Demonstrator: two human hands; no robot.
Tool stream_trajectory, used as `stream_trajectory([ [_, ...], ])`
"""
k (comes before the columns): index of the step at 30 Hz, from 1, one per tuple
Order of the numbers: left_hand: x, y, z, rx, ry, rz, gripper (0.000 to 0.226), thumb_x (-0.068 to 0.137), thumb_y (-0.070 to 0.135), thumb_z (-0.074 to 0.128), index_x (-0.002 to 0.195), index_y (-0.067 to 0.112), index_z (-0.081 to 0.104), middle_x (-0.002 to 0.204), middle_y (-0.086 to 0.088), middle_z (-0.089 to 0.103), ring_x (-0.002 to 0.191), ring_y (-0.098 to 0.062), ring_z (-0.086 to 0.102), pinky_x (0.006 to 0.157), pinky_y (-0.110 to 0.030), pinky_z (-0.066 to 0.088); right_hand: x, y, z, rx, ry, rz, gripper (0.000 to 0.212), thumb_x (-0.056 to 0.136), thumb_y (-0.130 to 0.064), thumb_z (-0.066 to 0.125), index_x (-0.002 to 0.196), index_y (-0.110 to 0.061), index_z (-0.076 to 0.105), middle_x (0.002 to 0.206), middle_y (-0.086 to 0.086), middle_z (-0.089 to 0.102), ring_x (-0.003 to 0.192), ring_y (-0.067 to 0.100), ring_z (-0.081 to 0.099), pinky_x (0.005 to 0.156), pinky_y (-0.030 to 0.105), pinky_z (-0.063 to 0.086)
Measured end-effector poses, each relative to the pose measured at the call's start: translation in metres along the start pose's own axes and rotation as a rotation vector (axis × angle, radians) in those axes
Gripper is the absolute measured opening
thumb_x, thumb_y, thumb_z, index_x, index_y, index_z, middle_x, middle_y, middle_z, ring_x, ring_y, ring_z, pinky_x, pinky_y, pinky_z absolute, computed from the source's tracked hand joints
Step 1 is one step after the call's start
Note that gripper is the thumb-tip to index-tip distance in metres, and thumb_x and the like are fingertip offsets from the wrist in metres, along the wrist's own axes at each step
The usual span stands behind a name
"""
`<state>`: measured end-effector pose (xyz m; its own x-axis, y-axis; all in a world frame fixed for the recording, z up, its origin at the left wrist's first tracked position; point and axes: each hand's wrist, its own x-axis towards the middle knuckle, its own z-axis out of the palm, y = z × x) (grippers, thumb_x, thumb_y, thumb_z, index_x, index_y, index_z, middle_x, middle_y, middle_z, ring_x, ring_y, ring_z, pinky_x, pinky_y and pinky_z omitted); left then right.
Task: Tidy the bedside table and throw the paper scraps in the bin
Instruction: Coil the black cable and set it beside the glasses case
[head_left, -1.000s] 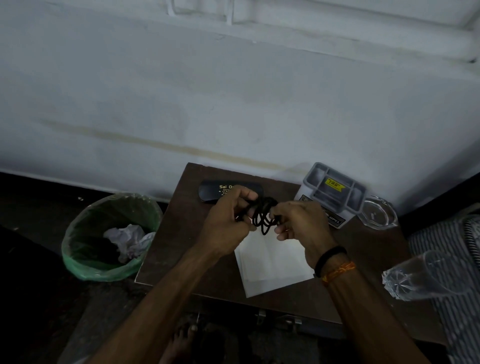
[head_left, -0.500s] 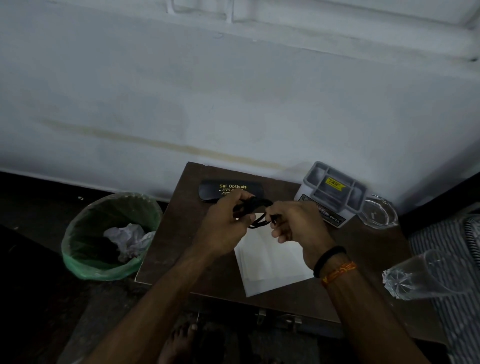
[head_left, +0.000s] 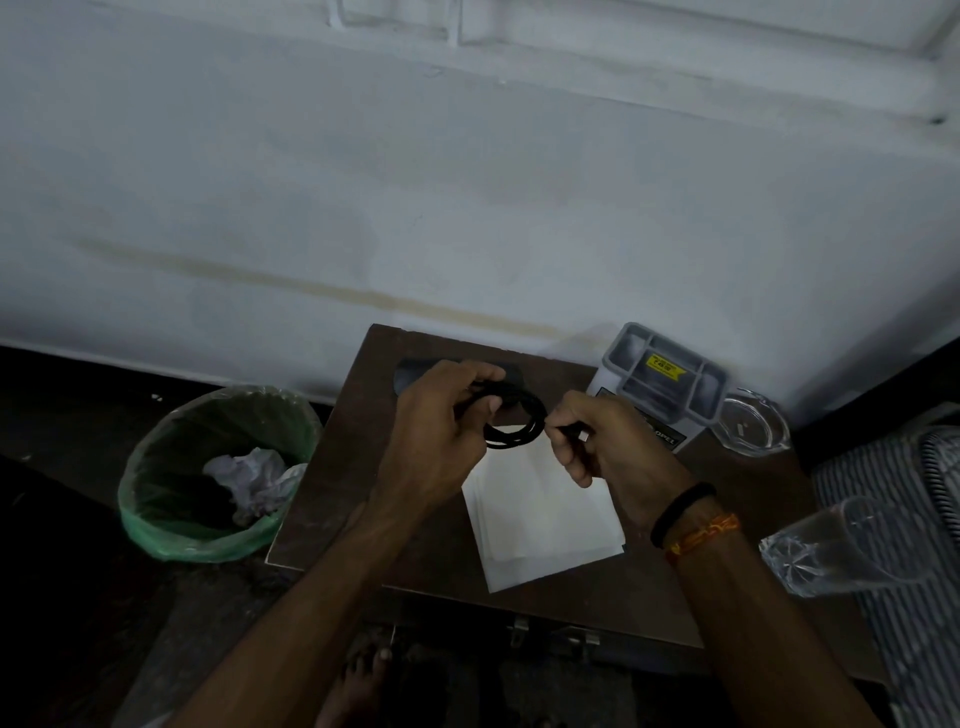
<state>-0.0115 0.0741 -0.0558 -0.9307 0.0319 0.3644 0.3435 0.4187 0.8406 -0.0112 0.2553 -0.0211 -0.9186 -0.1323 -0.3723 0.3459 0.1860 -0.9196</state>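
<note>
Cable (head_left: 511, 418) at frame centre, bunched a second ago, now forms a neat coil above the bedside table (head_left: 363, 467): left hand (head_left: 441, 431) grips the loops, right hand (head_left: 597, 441) pinches its plug end. Winding looks nearly finished; scraps already lie in the bin (head_left: 171, 519).

Left hand (head_left: 436, 415) hides most of black case (head_left: 408, 371); label unreadable.

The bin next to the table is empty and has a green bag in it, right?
Not quite. The head view shows the bin beside the table does have a green bag, but it is not empty: crumpled paper lies inside it.
</note>
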Motion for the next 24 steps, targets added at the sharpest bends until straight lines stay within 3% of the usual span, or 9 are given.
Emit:
stream_trajectory([
  [6,0.002,0.002,-0.003,0.226,-0.023,0.103,0.026,0.089,0.0,0.064,0.114,0.003,0.069,0.109,-0.01,0.067,0.096,-0.015,0.062,0.083,0.0,0.039,-0.003,-0.004,-0.007,-0.019,-0.11,-0.068,0.032,0.088,-0.012,0.046,0.059,-0.002,0.051,0.057,0.013,0.045,0.047,0.023,0.034,0.049,0.034,0.03],
  [10,0.004,-0.001,-0.003,0.243,-0.082,0.071,0.03,0.09,-0.002,0.059,0.119,0.004,0.065,0.114,-0.011,0.062,0.097,-0.015,0.059,0.081,0.0,0.037,0.001,-0.002,-0.014,-0.071,-0.15,-0.109,0.029,0.082,-0.018,0.052,0.058,-0.006,0.059,0.057,0.01,0.053,0.049,0.019,0.044,0.047,0.027,0.036],
  [14,-0.001,-0.012,-0.003,0.128,-0.157,-0.088,0.031,0.092,-0.005,0.055,0.121,0.005,0.062,0.12,-0.01,0.061,0.106,-0.011,0.057,0.09,-0.009,0.045,0.003,0.014,-0.016,-0.414,-0.051,-0.242,0.024,0.092,-0.008,0.057,0.077,-0.013,0.075,0.074,-0.003,0.073,0.066,0.003,0.064,0.059,0.015,0.046],
  [16,-0.003,-0.014,-0.002,0.073,-0.176,-0.154,0.031,0.093,-0.005,0.055,0.122,0.004,0.061,0.12,-0.01,0.062,0.1,-0.006,0.057,0.082,-0.003,0.045,0.005,0.022,-0.013,-0.599,0.011,-0.326,0.017,0.091,-0.013,0.062,0.085,-0.021,0.076,0.085,-0.009,0.074,0.078,-0.004,0.065,0.068,0.008,0.047],
  [18,-0.003,-0.014,-0.001,0.036,-0.191,-0.194,0.032,0.093,-0.004,0.056,0.123,0.005,0.059,0.116,-0.009,0.064,0.087,-0.006,0.061,0.074,-0.002,0.047,0.006,0.026,-0.008,-0.673,0.067,-0.356,0.009,0.089,-0.018,0.068,0.09,-0.022,0.076,0.086,-0.014,0.072,0.079,-0.007,0.064,0.068,0.005,0.045],
  [21,-0.002,-0.013,0.0,-0.014,-0.201,-0.237,0.032,0.092,-0.001,0.059,0.121,0.012,0.057,0.115,-0.001,0.064,0.088,-0.007,0.065,0.074,-0.003,0.049,0.01,0.026,-0.003,-0.605,0.095,-0.259,0.002,0.083,-0.017,0.074,0.086,-0.017,0.074,0.076,-0.006,0.074,0.07,0.004,0.068,0.064,0.017,0.053],
  [24,-0.002,-0.012,0.001,-0.123,-0.217,-0.292,0.035,0.088,-0.002,0.065,0.116,0.017,0.058,0.117,0.006,0.062,0.105,-0.007,0.062,0.084,-0.01,0.052,0.01,0.022,-0.002,-0.328,0.071,-0.088,0.022,0.076,-0.011,0.081,0.093,-0.014,0.068,0.082,0.003,0.076,0.073,0.015,0.072,0.058,0.023,0.055],
])
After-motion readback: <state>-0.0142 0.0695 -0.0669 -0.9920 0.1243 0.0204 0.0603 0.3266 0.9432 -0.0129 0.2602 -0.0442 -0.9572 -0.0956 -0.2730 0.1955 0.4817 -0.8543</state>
